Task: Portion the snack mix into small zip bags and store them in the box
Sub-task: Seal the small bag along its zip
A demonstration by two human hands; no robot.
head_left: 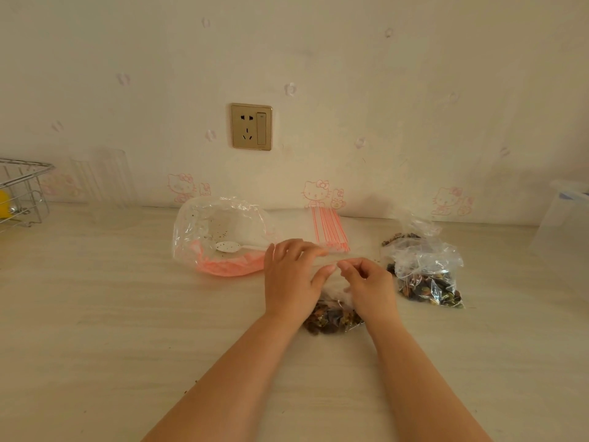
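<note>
Near the middle of the counter, the left hand and right hand pinch the top edge of a small zip bag of snack mix. A filled bag lies just right, empty zip bags lie behind, and a clear box stands far right.
</note>
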